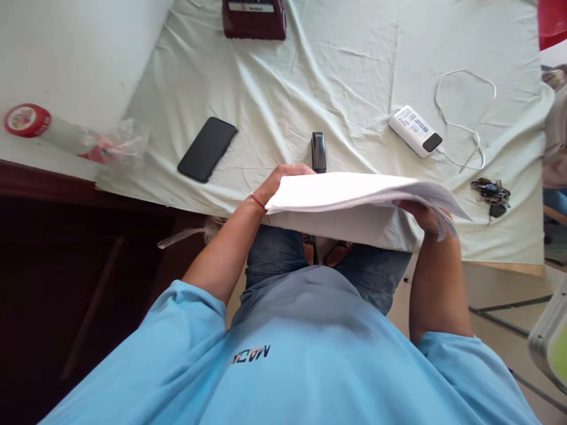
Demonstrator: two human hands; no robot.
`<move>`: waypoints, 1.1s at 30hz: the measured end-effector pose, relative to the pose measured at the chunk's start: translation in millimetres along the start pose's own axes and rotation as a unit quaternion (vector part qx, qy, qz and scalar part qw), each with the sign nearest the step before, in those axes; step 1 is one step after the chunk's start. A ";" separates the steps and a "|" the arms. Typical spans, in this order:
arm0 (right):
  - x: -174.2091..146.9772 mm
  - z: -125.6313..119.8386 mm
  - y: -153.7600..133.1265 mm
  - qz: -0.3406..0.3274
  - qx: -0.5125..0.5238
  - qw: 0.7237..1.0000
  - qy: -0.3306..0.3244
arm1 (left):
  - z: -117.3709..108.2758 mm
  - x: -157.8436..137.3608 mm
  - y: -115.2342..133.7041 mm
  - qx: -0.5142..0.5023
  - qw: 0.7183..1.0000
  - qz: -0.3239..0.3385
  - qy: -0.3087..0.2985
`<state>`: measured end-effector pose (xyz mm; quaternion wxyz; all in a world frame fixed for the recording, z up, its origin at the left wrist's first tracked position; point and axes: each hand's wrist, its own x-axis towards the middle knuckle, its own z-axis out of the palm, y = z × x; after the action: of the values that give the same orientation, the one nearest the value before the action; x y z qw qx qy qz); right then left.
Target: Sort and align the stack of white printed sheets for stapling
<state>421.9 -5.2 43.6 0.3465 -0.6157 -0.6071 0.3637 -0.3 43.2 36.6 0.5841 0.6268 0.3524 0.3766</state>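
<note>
A stack of white paper sheets [341, 192] is held level in front of my body, above the near edge of the table. My left hand [290, 172] grips its left end, fingers closed along the far side. At the other end my right hand [420, 215] is closed on the sheets from below, partly hidden by them. The right-hand corners of the paper curl and spread apart. Just beyond the stack lies a black stapler [318, 150], its near end covered by the paper.
A black phone [207, 149] lies left on the pale tablecloth [354, 71]. To the right are a white power bank [415, 131] with a white cable [447, 123] and a bunch of keys [492, 195]. A maroon box [254, 22] stands at the back; a red-capped container [29, 120] lies far left.
</note>
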 end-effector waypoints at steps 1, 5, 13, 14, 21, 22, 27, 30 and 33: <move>-0.1 0.7 0.2 0.006 -0.009 1.000 0.016 | -0.5 -1.0 -1.0 0.016 1.000 0.000 0.004; -2.3 3.6 1.1 0.007 0.037 0.997 0.067 | -0.1 -5.8 1.9 0.045 0.998 0.028 0.042; 0.1 17.8 10.2 0.025 0.160 0.977 0.139 | 4.0 -2.6 1.8 0.067 0.997 0.013 0.044; 1.0 20.6 11.0 0.014 0.172 0.973 0.152 | 6.1 -2.2 -2.7 0.062 0.996 0.013 0.064; 0.9 28.2 1.9 0.024 0.200 0.971 0.130 | 30.8 -9.3 -23.1 -0.005 0.992 -0.076 0.100; -2.7 26.5 2.1 0.034 0.208 0.970 0.125 | 32.3 -11.1 -22.9 -0.010 0.992 -0.082 0.094; -25.0 15.3 14.4 0.123 0.205 0.968 0.078 | 33.0 -11.9 -24.8 0.005 0.987 -0.085 0.134; -33.1 13.4 19.3 0.156 0.200 0.966 0.044 | 34.2 -10.1 -29.6 0.024 0.985 -0.081 0.152; -35.3 15.9 16.7 0.149 0.192 0.968 0.069 | 36.3 -11.5 -33.3 0.033 0.988 -0.092 0.122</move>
<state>416.4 -41.1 22.2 0.4409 -0.6446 -0.4025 0.4776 26.3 18.5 1.5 0.5476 0.5605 0.4892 0.3830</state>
